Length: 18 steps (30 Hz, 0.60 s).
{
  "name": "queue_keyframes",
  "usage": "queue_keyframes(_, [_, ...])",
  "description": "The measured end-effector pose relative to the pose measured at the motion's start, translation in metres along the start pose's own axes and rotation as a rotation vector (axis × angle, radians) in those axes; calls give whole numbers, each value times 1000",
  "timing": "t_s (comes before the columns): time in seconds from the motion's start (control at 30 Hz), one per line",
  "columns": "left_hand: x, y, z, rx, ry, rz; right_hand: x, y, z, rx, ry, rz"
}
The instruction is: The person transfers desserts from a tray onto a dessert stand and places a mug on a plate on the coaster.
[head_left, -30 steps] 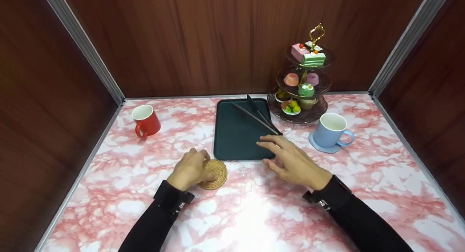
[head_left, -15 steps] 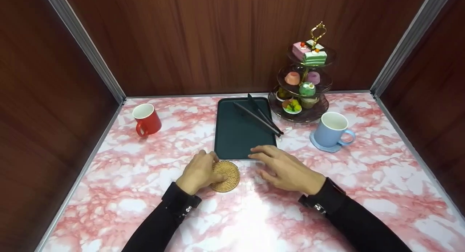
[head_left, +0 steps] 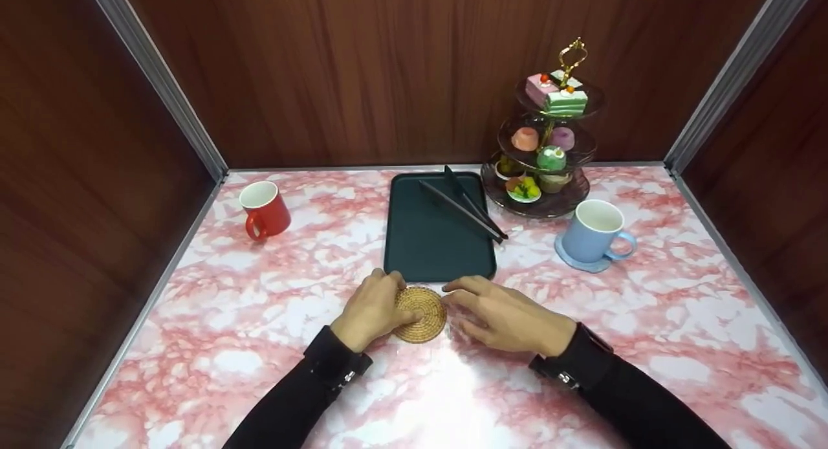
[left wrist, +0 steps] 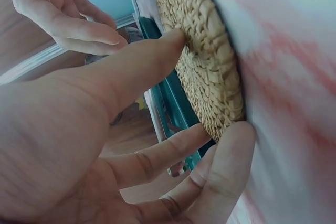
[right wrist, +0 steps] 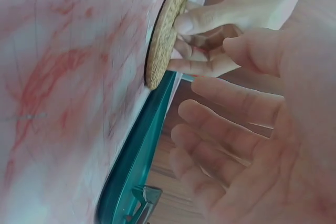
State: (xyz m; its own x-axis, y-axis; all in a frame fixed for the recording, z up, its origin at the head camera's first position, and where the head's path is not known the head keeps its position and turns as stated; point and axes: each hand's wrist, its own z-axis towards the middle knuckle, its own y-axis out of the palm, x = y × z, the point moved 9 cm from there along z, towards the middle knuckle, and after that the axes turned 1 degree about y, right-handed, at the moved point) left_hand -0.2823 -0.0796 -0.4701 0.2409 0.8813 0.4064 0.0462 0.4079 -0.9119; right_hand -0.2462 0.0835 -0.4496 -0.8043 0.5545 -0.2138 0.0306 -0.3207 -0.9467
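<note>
A round woven straw coaster lies in front of the dark green tray. My left hand grips it from the left, the thumb on its top face and the fingers at its edge. In the left wrist view the coaster sits close over the marbled table, its weave turned up. My right hand holds nothing. Its fingers are loosely bent, with the fingertips near the coaster's right edge. In the right wrist view those fingers are spread apart beside the left hand.
Black tongs lie across the tray's right side. A red mug stands at the left. At the right, a blue mug sits on a light blue coaster. Behind it rises a three-tier stand with cakes. Wooden panels enclose the table.
My left hand has slid the woven coaster to the right along the front of the tray. My right hand has come left and nearer, from over the tray's corner to beside the coaster.
</note>
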Motion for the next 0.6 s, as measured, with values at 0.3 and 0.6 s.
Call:
queue_keyframes(0.3, [15, 6, 0, 28, 46, -1, -7, 4, 0, -8, -38, 30])
queue_keyframes(0.6, [24, 15, 0, 17, 52, -42, -4, 13, -5, -34, -32, 20])
